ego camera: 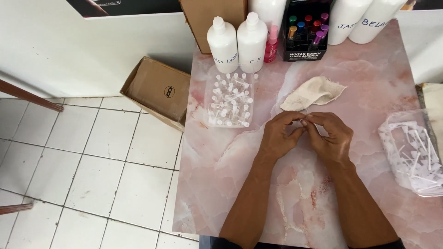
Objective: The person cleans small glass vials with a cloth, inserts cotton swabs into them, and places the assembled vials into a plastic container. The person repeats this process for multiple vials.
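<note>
My left hand [280,133] and my right hand [330,134] meet over the middle of the pink marble-patterned table [221,184]. Their fingertips pinch a very small clear item [303,121] between them; most of it is hidden by the fingers. A crumpled beige cloth [313,92] lies just beyond the hands. To the left stands a clear tray [207,99] packed with several small clear vials. At the right edge sits a clear tub [386,131] holding several thin white spray tubes.
Two white bottles [237,42] and a small pink bottle [271,45] stand at the back, beside a black display box [306,51] of coloured roll-on bottles and more white bottles [362,18]. An open cardboard box [159,90] lies on the tiled floor at left.
</note>
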